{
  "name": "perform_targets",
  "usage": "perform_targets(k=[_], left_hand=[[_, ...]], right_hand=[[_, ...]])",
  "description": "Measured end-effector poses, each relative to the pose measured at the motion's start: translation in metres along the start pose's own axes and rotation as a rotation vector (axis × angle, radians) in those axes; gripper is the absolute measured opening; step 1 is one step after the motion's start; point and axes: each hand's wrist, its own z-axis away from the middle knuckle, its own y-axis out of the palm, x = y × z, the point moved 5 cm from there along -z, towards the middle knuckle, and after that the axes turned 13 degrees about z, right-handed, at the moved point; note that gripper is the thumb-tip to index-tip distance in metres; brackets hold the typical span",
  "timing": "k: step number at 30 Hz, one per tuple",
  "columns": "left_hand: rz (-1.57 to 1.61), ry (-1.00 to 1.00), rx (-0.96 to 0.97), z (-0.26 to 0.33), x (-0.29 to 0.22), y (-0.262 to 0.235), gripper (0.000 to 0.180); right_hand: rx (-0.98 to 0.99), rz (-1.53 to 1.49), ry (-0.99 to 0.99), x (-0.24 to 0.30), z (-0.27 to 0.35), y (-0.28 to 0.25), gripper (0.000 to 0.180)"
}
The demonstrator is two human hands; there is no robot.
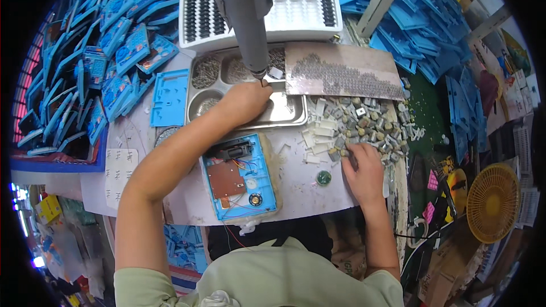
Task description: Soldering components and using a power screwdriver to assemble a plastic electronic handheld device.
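My left hand (pixel 250 101) reaches over the compartmented metal tray (pixel 293 120). Its fingers are pinched together at the tip of a grey electric screwdriver (pixel 245 28) hanging from above; whatever is between them is too small to make out. On the right, my right hand (pixel 365 173) is closed on a small motor (pixel 352 161) at the near edge of a heap of small metal motors (pixel 372 128). Between my arms an opened blue plastic case (pixel 264 165) lies on the table, showing a brown circuit board (pixel 226 181), wires and a round speaker (pixel 255 199).
A white foam tray (pixel 242 40) with rows of dark parts stands at the back. A board (pixel 364 59) covered with screws lies over the tray's right side. Blue cases fill a crate (pixel 62 165) at left; blue panels (pixel 409 17) pile up at right. A small green jar (pixel 323 178) stands near the motors.
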Motion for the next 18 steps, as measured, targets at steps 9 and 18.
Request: perform_targets(k=[9, 18], left_hand=[[0.303, -0.114, -0.328, 0.048, -0.002, -0.041, 0.032], [1.426, -0.383, -0.299, 0.117, -0.018, -0.047, 0.011]], right_hand=[[-0.093, -0.01, -0.178, 0.034, -0.06, 0.006, 0.019], [0.085, 0.047, -0.112, 0.014, -0.068, 0.017, 0.019]])
